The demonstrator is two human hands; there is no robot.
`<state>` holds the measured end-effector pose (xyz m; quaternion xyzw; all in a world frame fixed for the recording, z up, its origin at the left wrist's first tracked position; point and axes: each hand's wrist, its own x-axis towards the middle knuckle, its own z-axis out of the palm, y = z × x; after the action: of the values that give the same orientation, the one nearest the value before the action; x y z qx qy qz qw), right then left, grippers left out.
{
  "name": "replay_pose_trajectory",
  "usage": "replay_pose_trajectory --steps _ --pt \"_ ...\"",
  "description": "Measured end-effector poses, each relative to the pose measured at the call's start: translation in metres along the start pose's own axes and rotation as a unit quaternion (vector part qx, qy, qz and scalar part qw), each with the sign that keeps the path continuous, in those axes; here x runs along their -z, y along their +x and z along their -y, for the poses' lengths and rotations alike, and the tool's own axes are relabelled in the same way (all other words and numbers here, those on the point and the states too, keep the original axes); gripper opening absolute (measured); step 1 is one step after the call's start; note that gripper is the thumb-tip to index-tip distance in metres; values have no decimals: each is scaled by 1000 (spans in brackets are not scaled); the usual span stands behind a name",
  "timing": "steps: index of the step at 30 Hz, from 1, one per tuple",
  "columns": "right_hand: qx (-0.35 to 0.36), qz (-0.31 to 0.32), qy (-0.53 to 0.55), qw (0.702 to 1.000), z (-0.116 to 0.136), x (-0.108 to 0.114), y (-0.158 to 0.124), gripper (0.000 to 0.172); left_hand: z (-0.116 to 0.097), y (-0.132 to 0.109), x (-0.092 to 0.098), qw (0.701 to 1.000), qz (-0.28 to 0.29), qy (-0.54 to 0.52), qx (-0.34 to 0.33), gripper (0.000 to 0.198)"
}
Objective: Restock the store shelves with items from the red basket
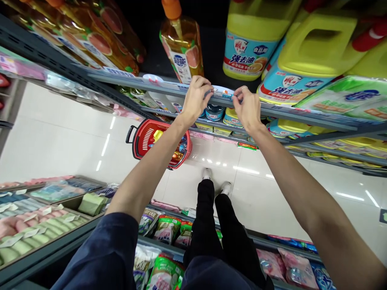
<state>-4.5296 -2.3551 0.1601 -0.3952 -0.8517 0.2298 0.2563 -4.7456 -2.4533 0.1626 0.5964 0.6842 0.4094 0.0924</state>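
Note:
Both arms reach out to the front edge of a grey shelf. A small printed shelf label point(223, 92) on that edge sits between my two hands. My left hand point(195, 96) is closed, thumb and fingers pinching the label's left end. At its right end my right hand point(248, 106) pinches too, with a ring on one finger. Just behind my left hand stands an orange dish soap bottle point(183, 48) with an orange pump top. Large yellow detergent jugs point(254, 44) with blue labels stand behind and to the right.
A red shopping basket point(140, 139) with bottles in it is on the tiled floor point(242, 169). More orange bottles point(96, 36) line the shelf at left. Lower shelves hold yellow jugs and jars. Behind me, a rack carries bagged goods point(166, 229), and rolled towels point(33, 233) fill bins.

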Motion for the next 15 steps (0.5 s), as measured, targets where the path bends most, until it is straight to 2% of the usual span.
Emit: replay_pose_trajectory --steps 4,9,15 --pt "13 5 13 1000 -1 1 3 34 3 3 -1 1000 12 -20 11 31" --pt "33 11 10 999 -3 4 5 34 4 7 -6 999 -1 -40 22 29" --pt "55 24 -7 998 -7 5 11 28 14 10 -12 999 20 -33 18 32"
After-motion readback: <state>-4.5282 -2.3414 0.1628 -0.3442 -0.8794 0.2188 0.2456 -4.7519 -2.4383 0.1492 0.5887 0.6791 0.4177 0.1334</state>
